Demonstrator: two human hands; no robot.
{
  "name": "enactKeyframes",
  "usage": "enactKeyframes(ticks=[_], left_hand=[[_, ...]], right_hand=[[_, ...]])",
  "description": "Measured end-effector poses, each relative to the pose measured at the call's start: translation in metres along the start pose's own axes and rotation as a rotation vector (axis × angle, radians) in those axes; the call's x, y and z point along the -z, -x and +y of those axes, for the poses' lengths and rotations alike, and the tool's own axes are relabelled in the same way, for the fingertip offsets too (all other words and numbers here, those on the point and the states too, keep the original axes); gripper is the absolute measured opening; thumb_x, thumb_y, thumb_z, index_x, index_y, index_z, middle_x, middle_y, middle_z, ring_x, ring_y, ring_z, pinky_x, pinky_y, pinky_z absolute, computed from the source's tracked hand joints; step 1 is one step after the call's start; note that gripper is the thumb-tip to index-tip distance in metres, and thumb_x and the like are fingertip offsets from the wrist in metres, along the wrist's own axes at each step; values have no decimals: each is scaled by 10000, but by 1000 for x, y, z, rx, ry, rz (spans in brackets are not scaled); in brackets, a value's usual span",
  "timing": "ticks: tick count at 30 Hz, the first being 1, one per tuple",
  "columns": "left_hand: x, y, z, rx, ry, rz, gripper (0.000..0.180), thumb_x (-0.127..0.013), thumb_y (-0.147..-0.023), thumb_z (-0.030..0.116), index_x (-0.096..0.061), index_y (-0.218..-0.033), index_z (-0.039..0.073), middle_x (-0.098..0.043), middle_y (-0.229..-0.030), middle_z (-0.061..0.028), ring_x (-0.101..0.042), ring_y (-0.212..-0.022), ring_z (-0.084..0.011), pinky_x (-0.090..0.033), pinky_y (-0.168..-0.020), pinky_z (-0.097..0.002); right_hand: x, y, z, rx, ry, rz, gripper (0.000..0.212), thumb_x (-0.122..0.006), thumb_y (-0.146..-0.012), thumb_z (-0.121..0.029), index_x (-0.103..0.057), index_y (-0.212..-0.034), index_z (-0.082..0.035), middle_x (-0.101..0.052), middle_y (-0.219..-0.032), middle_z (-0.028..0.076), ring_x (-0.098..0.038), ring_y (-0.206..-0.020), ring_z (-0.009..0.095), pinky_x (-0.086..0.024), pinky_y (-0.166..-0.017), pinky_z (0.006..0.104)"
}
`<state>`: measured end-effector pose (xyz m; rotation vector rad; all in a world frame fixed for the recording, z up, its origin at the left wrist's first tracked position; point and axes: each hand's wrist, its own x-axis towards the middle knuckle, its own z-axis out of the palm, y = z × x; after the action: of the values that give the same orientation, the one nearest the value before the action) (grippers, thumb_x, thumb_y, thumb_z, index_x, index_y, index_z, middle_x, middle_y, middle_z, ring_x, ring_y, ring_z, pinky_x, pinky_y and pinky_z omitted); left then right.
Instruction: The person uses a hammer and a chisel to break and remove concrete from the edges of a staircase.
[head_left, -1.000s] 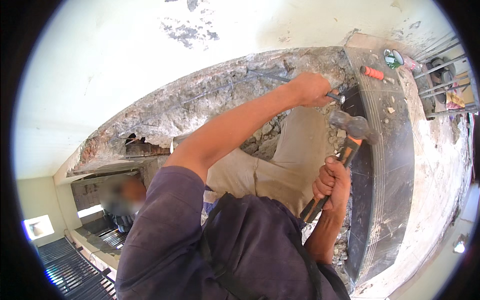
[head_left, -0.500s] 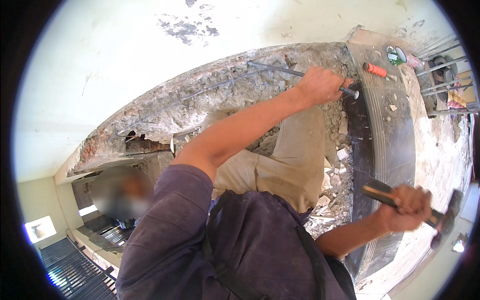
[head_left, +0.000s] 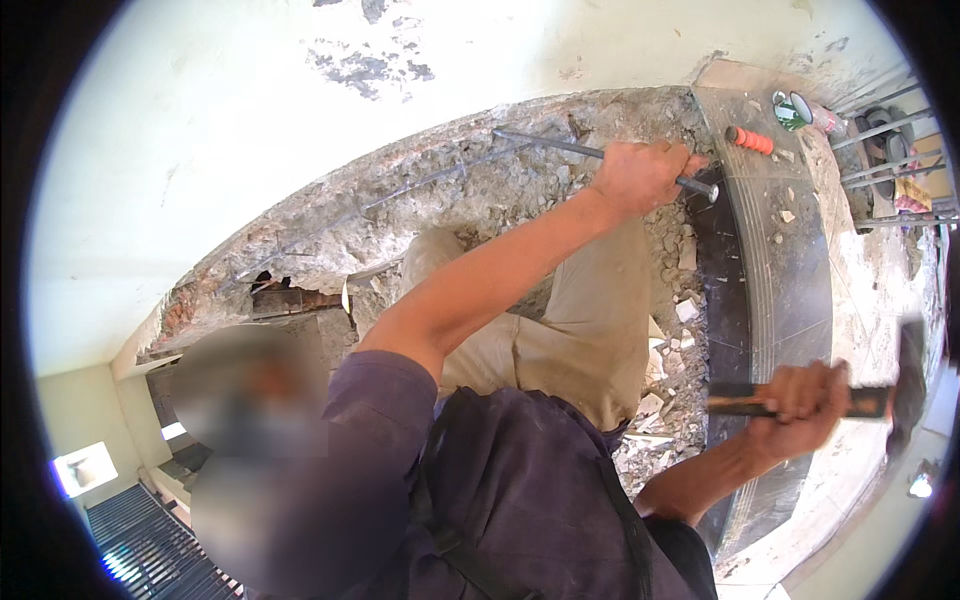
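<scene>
My left hand (head_left: 645,175) is closed around a long dark metal chisel (head_left: 560,145). The chisel's tip rests against the broken, rough base of the wall (head_left: 390,190), and its struck end sticks out to the right of my fist. Off to the right, my right hand (head_left: 800,405) grips the handle of a hammer (head_left: 908,385). The hammer lies nearly level, its slightly blurred head out at the right, well apart from the chisel. My bent legs in tan trousers (head_left: 580,340) are below my left arm.
A dark stone step (head_left: 765,260) runs down the right side. On it lies an orange-handled tool (head_left: 750,140), near a cup (head_left: 800,108) and a metal rack (head_left: 900,150). Broken rubble (head_left: 665,370) lines the step. At the lower left is a blurred person (head_left: 250,390).
The hammer has turned, its head rising at the right while the handle end dropped. My right hand shifted slightly left and up. The chisel stays in nearly the same place.
</scene>
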<state>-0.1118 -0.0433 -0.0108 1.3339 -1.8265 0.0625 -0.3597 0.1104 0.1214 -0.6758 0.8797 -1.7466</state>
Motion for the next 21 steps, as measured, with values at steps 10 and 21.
enactKeyframes(ticks=[10, 21], left_hand=[[-24, 23, 1, -98, -61, 16, 237, -752, -844, 332, -608, -824, 144, -600, -696, -28, -673, -590, -228, -517, -476, -375], [-38, 22, -8, -116, -40, 31, 288, -686, -921, 336, -582, -754, 125, -605, -680, -47, -663, -570, -233, -508, -459, -375]], right_hand=[[31, 21, 125, -264, 106, 129, 231, -564, -970, -238, -480, -783, -131, -306, -516, -59, -288, -380, 62, -273, -337, 256], [34, -11, -14, 227, -79, -21, 401, -465, -1032, -181, -335, -652, -178, -283, -494, -50, -216, -369, 47, -239, -358, 220]])
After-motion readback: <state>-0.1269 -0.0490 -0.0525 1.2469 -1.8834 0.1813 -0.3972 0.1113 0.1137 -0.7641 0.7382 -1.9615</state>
